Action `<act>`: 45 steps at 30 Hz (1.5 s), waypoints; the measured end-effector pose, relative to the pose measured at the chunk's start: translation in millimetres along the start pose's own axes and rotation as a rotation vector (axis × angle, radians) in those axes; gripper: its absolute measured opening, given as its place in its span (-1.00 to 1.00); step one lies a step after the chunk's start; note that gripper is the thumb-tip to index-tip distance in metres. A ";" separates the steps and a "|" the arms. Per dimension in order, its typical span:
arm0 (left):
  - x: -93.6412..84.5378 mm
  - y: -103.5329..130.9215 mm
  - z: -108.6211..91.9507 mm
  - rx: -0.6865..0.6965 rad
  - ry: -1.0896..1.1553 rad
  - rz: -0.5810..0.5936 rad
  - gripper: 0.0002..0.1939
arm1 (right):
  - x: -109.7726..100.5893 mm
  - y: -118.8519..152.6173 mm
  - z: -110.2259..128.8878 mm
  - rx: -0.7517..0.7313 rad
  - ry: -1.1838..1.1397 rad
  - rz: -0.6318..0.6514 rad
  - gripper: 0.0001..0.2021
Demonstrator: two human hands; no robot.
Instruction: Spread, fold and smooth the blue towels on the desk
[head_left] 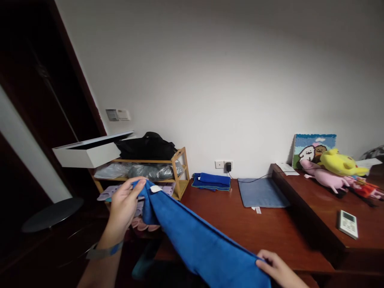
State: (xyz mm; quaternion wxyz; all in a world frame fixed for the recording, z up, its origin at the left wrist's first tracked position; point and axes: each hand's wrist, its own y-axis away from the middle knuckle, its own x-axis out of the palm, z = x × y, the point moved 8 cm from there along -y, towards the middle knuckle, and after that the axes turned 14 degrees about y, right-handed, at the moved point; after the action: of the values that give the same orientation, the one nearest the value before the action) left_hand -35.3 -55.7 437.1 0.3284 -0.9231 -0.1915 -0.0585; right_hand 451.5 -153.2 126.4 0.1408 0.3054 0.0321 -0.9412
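Observation:
A bright blue cloth [192,232] with a white tag [155,189] hangs stretched between my two hands, slanting down to the right. My left hand [124,204] pinches its upper left corner near the tag, with a grey band around the wrist. Lower down, my right hand [274,266] grips the other end of the top edge between thumb and fingers. The cloth's bottom runs out of view. Behind it on the brown desk [222,214] lie a folded blue cloth [214,181] and a flat grey-blue cloth [261,193] with white tags.
Left stands a wooden rack [180,176] with a black bag [147,147], a white box [90,154] and slippers. A round stool [54,214] is at far left. On the raised right surface are plush toys [340,162] and a remote [348,224]. A charger [228,167] sits in the wall socket.

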 end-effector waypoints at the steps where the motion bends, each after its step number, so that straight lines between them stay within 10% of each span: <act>1: -1.2 -1.9 2.9 -0.015 0.031 -0.009 -0.51 | -16.2 7.8 -1.5 0.011 -0.007 -0.034 -0.56; 9: -4.5 -6.5 41.5 -0.138 -0.111 0.102 -0.39 | -94.1 67.2 -44.2 0.116 0.082 -0.083 -0.62; 19: -15.8 -4.2 104.2 -0.283 -0.237 0.185 -0.44 | -135.1 101.3 -88.9 0.166 0.311 -0.199 -0.55; 27: 25.7 -32.5 136.7 -0.313 -0.341 0.228 -0.19 | -262.8 42.9 -38.2 0.140 0.658 -0.662 -0.55; 31: 27.5 -36.2 140.2 -0.187 -0.161 0.101 -0.24 | -289.8 34.2 0.8 0.036 0.688 -0.803 -0.52; 35: -13.7 2.9 173.6 -0.177 -0.179 0.045 -0.27 | -264.3 46.2 -13.9 -0.052 0.641 -0.835 -0.51; 40: -65.3 96.9 253.9 -0.295 -0.377 0.172 -0.22 | -172.7 54.3 -114.3 0.026 0.539 -0.781 -0.38; 45: -74.6 167.3 304.8 -0.250 -0.535 0.417 -0.27 | -91.9 53.3 -197.5 0.140 0.493 -0.701 -0.29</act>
State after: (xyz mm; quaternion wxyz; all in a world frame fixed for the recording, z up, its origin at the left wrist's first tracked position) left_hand -43.7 -6.5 85.0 0.1560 -0.9580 -0.0694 0.2303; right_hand 649.6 -152.8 21.1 -0.2201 0.5004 0.1026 -0.8310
